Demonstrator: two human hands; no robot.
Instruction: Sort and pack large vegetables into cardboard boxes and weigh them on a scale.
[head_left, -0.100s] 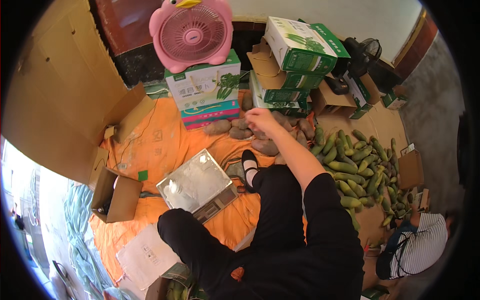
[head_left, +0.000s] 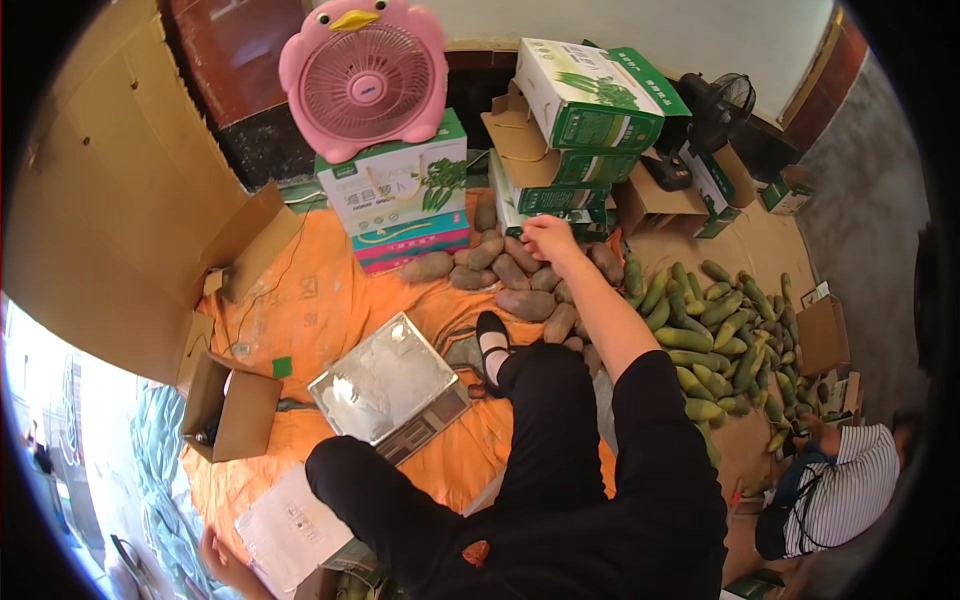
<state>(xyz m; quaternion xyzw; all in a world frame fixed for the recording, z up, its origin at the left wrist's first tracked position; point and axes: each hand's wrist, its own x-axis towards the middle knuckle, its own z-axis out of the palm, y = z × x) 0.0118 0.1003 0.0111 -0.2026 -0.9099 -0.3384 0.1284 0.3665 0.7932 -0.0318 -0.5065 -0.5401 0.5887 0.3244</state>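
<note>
My right hand (head_left: 550, 240) reaches out over a heap of brown, oblong tubers (head_left: 527, 304) on the floor. Its fingers are curled in, and nothing shows between them. At the lower left my left hand (head_left: 222, 560) is partly in view beside a pale cardboard flap (head_left: 292, 525). Its fingers look stretched out, with nothing seen in them. That flap belongs to an open box by my left leg, with green produce (head_left: 357, 585) inside. A metal-topped weighing scale (head_left: 385, 380) stands in front of my knees, with nothing on its plate.
A pink bird-shaped fan (head_left: 366, 88) stands on stacked cartons (head_left: 395, 190). More green-and-white cartons (head_left: 590, 110) are piled right of it. Green radishes (head_left: 720, 340) lie heaped at the right, near a person in a striped top (head_left: 860, 490). An orange sheet (head_left: 320, 290) covers the floor.
My left hand has come into view at the lower left. The right hand has shifted a little to the right over the tubers, its fingers more curled. The whole view has shifted slightly.
</note>
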